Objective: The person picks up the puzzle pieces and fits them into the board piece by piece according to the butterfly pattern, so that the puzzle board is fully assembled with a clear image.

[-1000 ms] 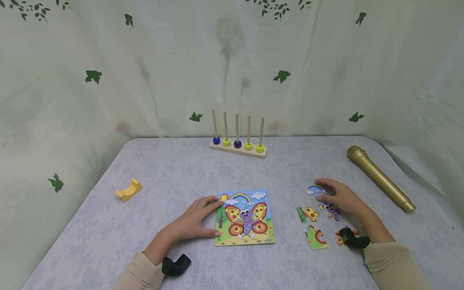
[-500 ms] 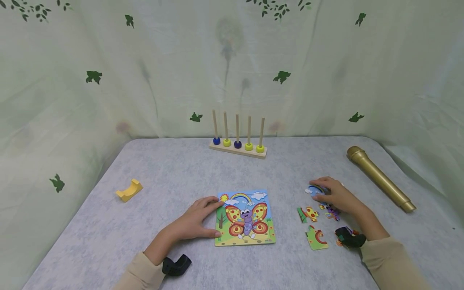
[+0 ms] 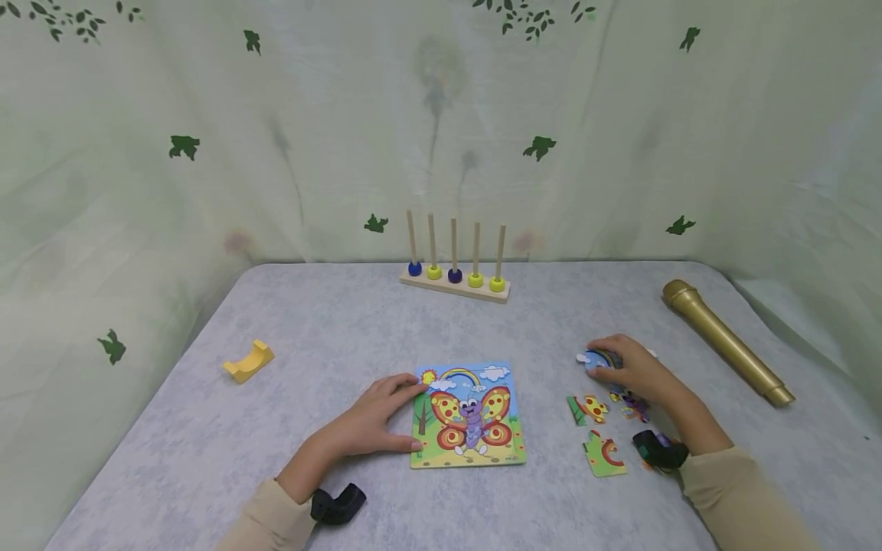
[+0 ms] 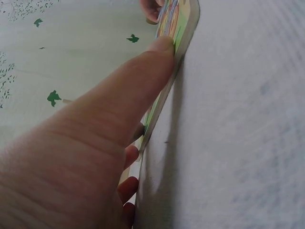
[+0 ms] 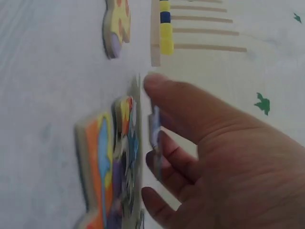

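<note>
Butterfly puzzle point(image 3: 471, 417) touched at its edge by the left hand point(image 3: 377, 417), thumb and fingers spread. Rainbow piece point(image 3: 594, 359) pinched by the right hand point(image 3: 637, 370), seemingly off the table point(image 3: 344, 321) (wrist view blurred). Between the hands, nearer the right, 2 seen loose: spotted piece point(image 3: 594, 409), green piece point(image 3: 602, 457).

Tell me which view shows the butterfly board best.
The head view, since the butterfly board shows nearly whole there. Left wrist shows its edge and a steep sliver of picture; right wrist doesn't clearly show it.
</note>
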The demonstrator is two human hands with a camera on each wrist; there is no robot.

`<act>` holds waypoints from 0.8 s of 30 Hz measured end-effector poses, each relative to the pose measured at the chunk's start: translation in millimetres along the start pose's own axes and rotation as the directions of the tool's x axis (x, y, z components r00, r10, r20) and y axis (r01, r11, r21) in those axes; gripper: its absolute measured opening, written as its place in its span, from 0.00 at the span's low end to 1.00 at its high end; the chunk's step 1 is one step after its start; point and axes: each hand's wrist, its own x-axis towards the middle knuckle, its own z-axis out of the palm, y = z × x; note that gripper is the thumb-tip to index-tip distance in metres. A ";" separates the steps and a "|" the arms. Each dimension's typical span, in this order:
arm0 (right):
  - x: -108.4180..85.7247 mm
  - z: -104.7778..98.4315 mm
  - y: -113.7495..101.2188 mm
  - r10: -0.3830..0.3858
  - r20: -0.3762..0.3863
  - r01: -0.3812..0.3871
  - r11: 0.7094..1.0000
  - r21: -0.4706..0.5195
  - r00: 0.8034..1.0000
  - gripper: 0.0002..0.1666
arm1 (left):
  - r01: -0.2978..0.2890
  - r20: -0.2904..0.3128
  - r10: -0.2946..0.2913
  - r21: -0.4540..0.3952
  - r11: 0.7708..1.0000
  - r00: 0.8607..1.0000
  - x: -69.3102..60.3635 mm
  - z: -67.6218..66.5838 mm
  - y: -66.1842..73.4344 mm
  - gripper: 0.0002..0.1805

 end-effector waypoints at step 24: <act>14.6 30.7 -140.4 -0.322 -0.189 0.340 0.938 0.069 0.928 0.26 | 0.002 0.010 -0.002 0.004 1.000 1.000 0.8 1.2 -2.4 0.47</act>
